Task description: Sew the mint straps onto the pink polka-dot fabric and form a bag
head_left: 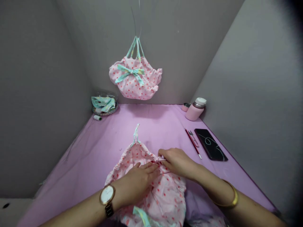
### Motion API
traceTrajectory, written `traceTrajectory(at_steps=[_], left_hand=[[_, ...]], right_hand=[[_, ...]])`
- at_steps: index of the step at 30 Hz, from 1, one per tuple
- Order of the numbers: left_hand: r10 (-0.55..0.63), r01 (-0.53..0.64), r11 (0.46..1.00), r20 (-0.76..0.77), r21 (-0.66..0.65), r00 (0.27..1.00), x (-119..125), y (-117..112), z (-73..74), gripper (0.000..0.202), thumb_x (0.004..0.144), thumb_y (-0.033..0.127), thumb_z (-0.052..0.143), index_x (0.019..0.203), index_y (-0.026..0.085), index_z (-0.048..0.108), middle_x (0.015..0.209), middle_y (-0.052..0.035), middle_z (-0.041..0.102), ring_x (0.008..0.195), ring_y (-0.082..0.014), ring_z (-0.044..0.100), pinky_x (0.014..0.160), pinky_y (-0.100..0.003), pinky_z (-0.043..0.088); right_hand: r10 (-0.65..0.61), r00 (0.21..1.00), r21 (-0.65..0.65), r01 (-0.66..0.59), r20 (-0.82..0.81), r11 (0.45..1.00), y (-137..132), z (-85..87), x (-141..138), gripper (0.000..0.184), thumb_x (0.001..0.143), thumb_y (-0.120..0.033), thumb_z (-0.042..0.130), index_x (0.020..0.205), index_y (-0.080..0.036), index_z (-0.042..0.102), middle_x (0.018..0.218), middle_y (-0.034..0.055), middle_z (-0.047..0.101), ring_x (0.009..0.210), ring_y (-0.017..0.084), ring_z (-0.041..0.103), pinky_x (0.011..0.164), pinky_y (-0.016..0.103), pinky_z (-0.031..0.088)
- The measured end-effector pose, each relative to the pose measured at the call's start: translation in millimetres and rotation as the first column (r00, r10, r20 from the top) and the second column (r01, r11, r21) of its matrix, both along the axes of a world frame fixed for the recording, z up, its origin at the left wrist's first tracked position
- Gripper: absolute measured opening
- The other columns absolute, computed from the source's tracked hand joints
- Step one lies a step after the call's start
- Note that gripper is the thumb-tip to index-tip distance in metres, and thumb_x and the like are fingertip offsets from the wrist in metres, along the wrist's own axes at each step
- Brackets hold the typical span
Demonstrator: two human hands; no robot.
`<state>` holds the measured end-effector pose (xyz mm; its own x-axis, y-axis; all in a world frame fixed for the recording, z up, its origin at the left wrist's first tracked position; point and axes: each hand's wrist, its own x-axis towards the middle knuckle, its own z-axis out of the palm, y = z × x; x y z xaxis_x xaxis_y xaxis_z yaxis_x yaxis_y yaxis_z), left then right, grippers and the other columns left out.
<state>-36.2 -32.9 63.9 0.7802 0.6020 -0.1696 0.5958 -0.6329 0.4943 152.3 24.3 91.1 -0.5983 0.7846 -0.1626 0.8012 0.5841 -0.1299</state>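
A pink dotted cloth piece [165,195], with gathered, elastic-looking edges, lies in front of me. A mint strap [135,134] stands out from its far corner, and a mint ribbon [142,216] shows near the bottom. My left hand [139,178] rests on the cloth with its fingers stretched out toward the right edge. Just beyond those fingertips, my right hand [176,161] is closed, pinching the gathered edge of the cloth. Whether a needle or thread is between the right fingers cannot be made out.
A similar pink dotted item [134,85] with a mint bow hangs at the back. On the left stands a tray [105,113] of mint scraps beside a thread spool [97,117]. To the right are a pink bottle [194,112], snips [194,138], a red pencil [193,143] and a phone [210,145].
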Motion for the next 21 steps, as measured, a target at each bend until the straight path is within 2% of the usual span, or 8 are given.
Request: traceTrajectory(at_steps=[3,5,8,10,12,15,18,21], left_hand=[[-0.137,0.137,0.985,0.012,-0.101,0.991,-4,-3,2.3,0.059,0.077,0.022,0.051,0.133,0.021,0.032,0.144,-0.0104,0.031,0.13,-0.0302,0.026,0.101,-0.051,0.026],[-0.126,0.134,0.983,0.069,-0.129,0.99,-8,1,11.4,0.052,0.078,0.019,0.05,0.129,0.021,0.039,0.141,-0.0095,0.036,0.127,-0.0267,0.032,0.1,-0.043,0.031],[0.112,-0.101,0.992,0.164,-0.074,0.98,-17,12,30.8,0.034,0.082,0.009,0.037,0.109,0.018,0.055,0.112,-0.0069,0.061,0.104,-0.0168,0.053,0.088,-0.028,0.039],[0.237,-0.234,0.971,0.058,-0.055,0.97,-23,17,36.7,0.029,0.085,0.015,0.033,0.088,0.017,0.061,0.082,-0.0043,0.066,0.076,-0.0152,0.059,0.068,-0.025,0.043],[0.184,-0.196,0.974,-0.103,-0.116,0.977,-26,16,32.5,0.026,0.082,0.017,0.038,0.074,0.018,0.063,0.068,-0.0021,0.064,0.06,-0.014,0.055,0.055,-0.024,0.039],[0.13,-0.162,0.972,-0.184,-0.17,0.974,-24,8,16.3,0.017,0.07,0.014,0.049,0.06,0.018,0.063,0.06,-0.003,0.065,0.052,-0.0146,0.053,0.048,-0.024,0.034],[0.146,-0.174,0.972,-0.171,-0.16,0.974,-23,3,6.2,0.018,0.071,0.016,0.048,0.064,0.019,0.064,0.063,-0.0047,0.066,0.054,-0.0163,0.054,0.049,-0.026,0.033],[0.175,-0.195,0.968,-0.132,-0.158,0.976,-25,5,6.3,0.017,0.07,0.015,0.047,0.069,0.019,0.064,0.069,-0.0043,0.067,0.059,-0.0162,0.055,0.051,-0.025,0.034]], right_hand=[[0.009,1.0,0.0,-0.009,-0.002,1.0,0,1.0,0,0.01,0.079,-0.022,0.047,0.082,-0.018,0.056,0.071,0.0049,0.065,0.064,0.016,0.058,0.05,0.026,0.017],[0.015,1.0,-0.002,-0.015,-0.003,1.0,0,1.0,1,0.011,0.08,-0.022,0.047,0.082,-0.019,0.056,0.071,0.005,0.066,0.064,0.017,0.058,0.05,0.026,0.017],[0.021,1.0,-0.013,-0.021,-0.005,1.0,0,0.6,1,0.011,0.08,-0.02,0.046,0.081,-0.018,0.056,0.071,0.005,0.066,0.064,0.017,0.059,0.051,0.026,0.018],[0.028,1.0,-0.02,-0.028,-0.008,0.999,0,1.5,0,0.011,0.08,-0.02,0.046,0.081,-0.018,0.056,0.071,0.0052,0.066,0.065,0.017,0.059,0.051,0.026,0.018],[0.043,0.999,-0.034,-0.044,-0.008,0.998,0,3.5,-1,0.011,0.08,-0.021,0.046,0.081,-0.018,0.057,0.072,0.0057,0.066,0.066,0.017,0.06,0.051,0.026,0.018],[0.057,0.998,-0.057,-0.056,0.006,0.997,0,6.0,-3,0.012,0.081,-0.023,0.046,0.081,-0.017,0.057,0.072,0.0064,0.066,0.067,0.018,0.06,0.051,0.026,0.019],[0.049,0.999,-0.058,-0.049,0.004,0.997,1,5.2,-1,0.013,0.081,-0.022,0.046,0.081,-0.017,0.058,0.072,0.0067,0.066,0.067,0.019,0.06,0.051,0.026,0.02],[0.024,0.999,-0.085,-0.028,-0.041,0.996,1,5.9,1,0.012,0.08,-0.02,0.048,0.08,-0.017,0.06,0.071,0.0063,0.065,0.067,0.018,0.059,0.052,0.025,0.025]])
